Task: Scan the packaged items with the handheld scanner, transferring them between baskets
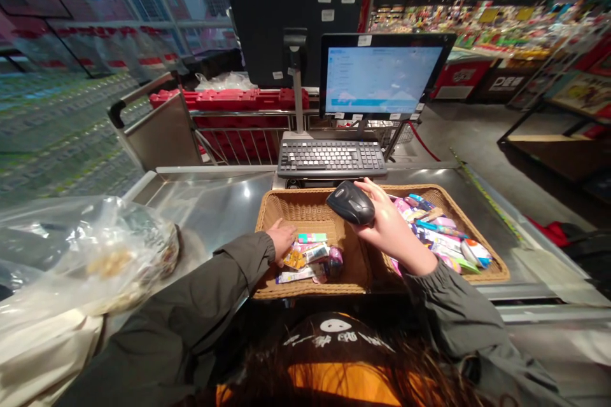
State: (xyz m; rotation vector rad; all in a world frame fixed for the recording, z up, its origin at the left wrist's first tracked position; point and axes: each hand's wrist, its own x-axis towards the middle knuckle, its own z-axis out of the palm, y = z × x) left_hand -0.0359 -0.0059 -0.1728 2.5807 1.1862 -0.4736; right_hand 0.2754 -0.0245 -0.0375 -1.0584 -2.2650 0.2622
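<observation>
My right hand (387, 229) is wrapped around a black handheld barcode scanner (351, 203), held above the place where two wicker baskets meet. Inside the left wicker basket (359, 273), my left hand (282, 239) rests with fingers stretched out at the edge of a small pile of packets (312, 255); its fingertips are partly hidden. A small dark purple item (335, 261) lies at the right of that pile. Beyond my right wrist, the right wicker basket (499, 267) holds many colourful small packages (442, 238), partly covered by my forearm.
Behind the baskets stand a keyboard (331, 157), a lit screen (382, 79) and a larger monitor seen from behind (272, 32). Clear plastic bags (95, 254) lie on the metal counter (214, 203) at left. A cart with red crates (238, 100) is beyond the counter.
</observation>
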